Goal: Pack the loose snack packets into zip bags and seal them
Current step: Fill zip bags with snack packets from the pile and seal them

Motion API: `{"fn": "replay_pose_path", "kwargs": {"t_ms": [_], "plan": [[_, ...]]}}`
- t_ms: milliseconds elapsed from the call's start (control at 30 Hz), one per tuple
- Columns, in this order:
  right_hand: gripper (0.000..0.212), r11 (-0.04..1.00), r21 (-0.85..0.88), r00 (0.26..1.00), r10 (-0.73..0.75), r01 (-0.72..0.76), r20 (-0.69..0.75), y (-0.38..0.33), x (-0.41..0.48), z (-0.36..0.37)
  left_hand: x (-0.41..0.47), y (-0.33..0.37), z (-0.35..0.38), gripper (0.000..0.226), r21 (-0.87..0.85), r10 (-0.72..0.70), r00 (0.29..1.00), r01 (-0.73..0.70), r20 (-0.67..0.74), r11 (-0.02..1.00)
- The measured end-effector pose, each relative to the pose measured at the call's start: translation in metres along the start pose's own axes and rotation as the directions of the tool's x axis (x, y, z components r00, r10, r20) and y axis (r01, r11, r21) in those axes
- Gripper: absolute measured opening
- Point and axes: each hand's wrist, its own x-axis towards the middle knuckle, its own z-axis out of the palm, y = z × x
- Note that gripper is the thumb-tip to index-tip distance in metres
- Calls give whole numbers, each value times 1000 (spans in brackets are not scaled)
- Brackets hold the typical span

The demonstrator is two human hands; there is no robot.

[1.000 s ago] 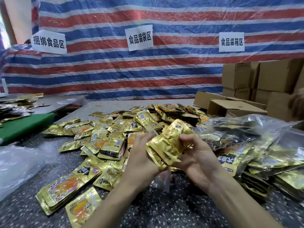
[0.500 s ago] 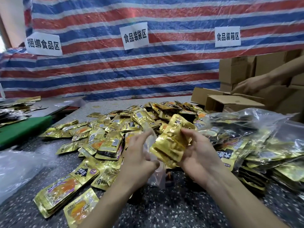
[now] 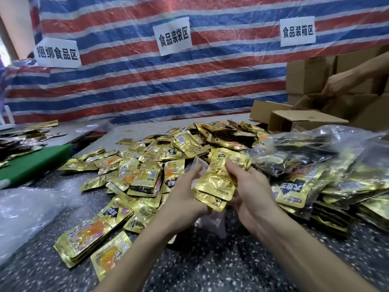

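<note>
right hand [image 3: 252, 188], thumb on top, grips a gold packet stack [image 3: 216, 183]; at its nine o'clock, left hand [image 3: 185, 194] pinches the zip bag [image 3: 199, 164].

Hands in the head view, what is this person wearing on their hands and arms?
Nothing that shows. The left hand and right hand are bare, with no gloves and no rings visible. The left forearm and right forearm are also uncovered, with no sleeve, watch or bracelet in view down to the bottom edge of the picture.
</note>
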Motion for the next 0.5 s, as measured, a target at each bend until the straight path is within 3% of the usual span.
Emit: {"fn": "replay_pose_path", "kwargs": {"t_ms": [100,167,300,400,500], "plan": [[16,982,-127,980,-157,141,-123,0,4,-5,2,-2,-3,91,-112,6,1000,-4,21,994],[18,914,-294,933,-331,280,-139,-2,3,-7,2,-4,-3,85,-152,-14,1000,16,16,988],[19,681,-522,824,-562,514,78,-6,-7,-7,2,2,0,70,-161,-53,997,43,-61,986],[32,590,-636,850,-479,498,221,-10,-9,-7,0,10,-4,59,-137,-92,987,74,-131,988],[36,632,-662,915,-295,404,276,-25,-11,-11,-2,14,-13,45,-36,-70,969,64,-235,997]]}}
